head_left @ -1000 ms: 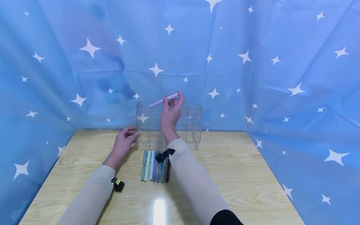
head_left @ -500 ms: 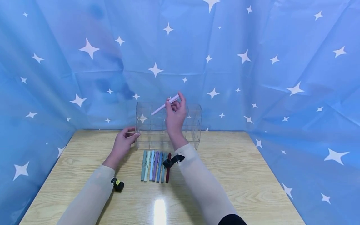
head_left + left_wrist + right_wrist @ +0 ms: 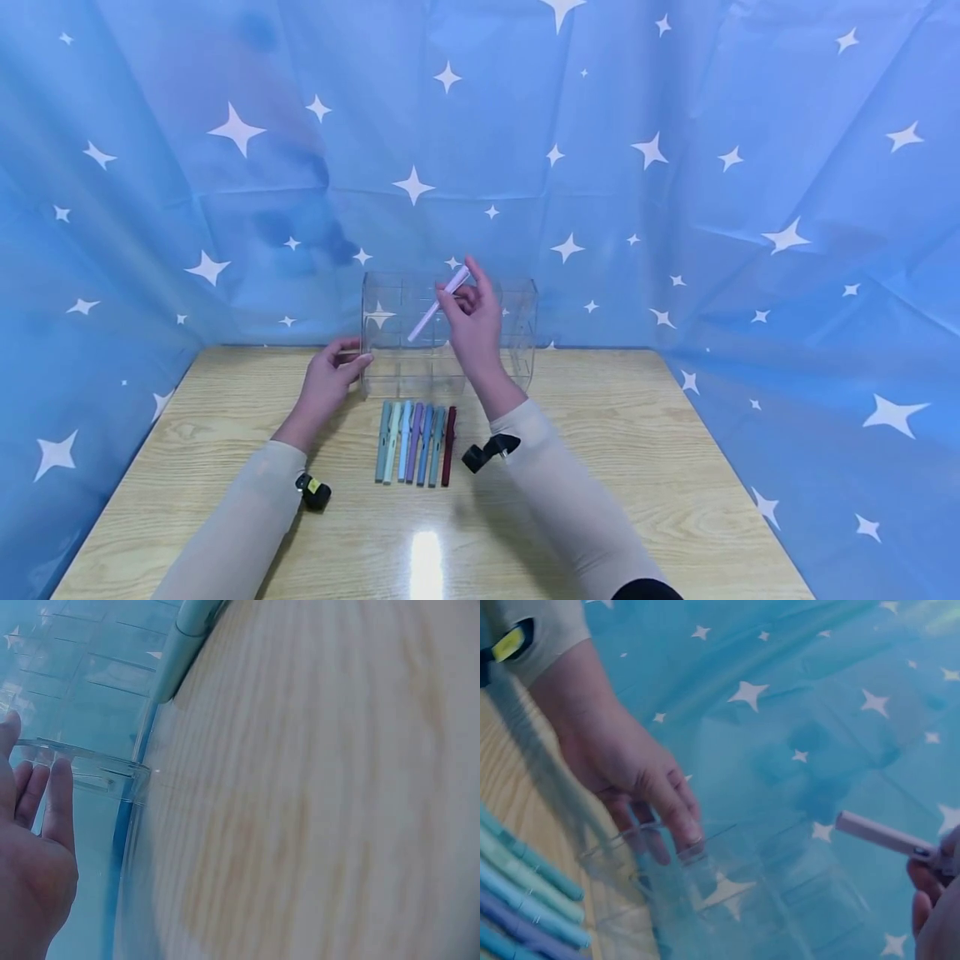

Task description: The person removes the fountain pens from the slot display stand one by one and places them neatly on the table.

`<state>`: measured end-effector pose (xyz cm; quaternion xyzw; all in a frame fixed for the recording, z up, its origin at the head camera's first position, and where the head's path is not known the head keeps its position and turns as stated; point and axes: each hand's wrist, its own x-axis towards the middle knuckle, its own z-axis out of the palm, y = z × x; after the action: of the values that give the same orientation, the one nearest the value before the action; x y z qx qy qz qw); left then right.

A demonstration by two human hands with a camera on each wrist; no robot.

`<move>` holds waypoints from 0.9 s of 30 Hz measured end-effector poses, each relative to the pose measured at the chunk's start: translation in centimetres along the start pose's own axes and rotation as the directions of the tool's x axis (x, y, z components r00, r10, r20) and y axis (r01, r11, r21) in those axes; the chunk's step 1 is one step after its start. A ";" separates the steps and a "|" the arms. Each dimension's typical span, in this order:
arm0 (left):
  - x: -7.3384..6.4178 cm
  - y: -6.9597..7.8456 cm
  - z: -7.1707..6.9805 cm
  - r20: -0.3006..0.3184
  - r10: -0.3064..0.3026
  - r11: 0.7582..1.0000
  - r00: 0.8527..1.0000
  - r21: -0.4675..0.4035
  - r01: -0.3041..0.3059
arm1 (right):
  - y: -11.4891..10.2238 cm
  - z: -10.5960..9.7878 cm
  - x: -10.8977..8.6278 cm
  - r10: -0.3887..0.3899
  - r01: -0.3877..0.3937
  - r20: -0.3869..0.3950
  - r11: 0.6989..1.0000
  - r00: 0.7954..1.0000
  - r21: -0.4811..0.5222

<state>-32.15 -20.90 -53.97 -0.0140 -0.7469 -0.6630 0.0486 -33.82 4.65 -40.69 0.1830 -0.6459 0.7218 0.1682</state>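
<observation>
My right hand (image 3: pixel 480 333) pinches a pale lilac pen (image 3: pixel 429 320) between thumb and fingers. The pen slants down to the left in front of a clear acrylic organizer (image 3: pixel 416 367) with several compartments. In the right wrist view one end of the lilac pen (image 3: pixel 877 834) points away from the fingers. At the organizer's left side, my left hand (image 3: pixel 327 379) holds the wall, thumb on one side and fingers on the other. The left wrist view shows this hand (image 3: pixel 34 877) at the clear wall's edge (image 3: pixel 112 769).
Several capped pens lie side by side before the organizer, from a grey-green pen (image 3: pixel 383 442) to a dark red pen (image 3: pixel 449 446). They stand on a wooden table (image 3: pixel 637 467). A blue curtain with white stars (image 3: pixel 712 208) hangs behind.
My right hand has come down and slightly right, bringing the lilac pen lower and steeper, from above the organizer's top to before its compartments. My left hand stays at the organizer's side.
</observation>
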 end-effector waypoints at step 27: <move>0.1 0.0 0.0 0.005 0.000 1.000 1.000 -0.016 0.000 | 0.7 -5.9 -6.2 0.190 -0.161 0.254 0.978 0.948 -0.132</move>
<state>-32.27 -20.95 -53.96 -0.0160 -0.7418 -0.6689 0.0465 -29.02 10.45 -44.82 0.2102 -0.7151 0.6662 0.0251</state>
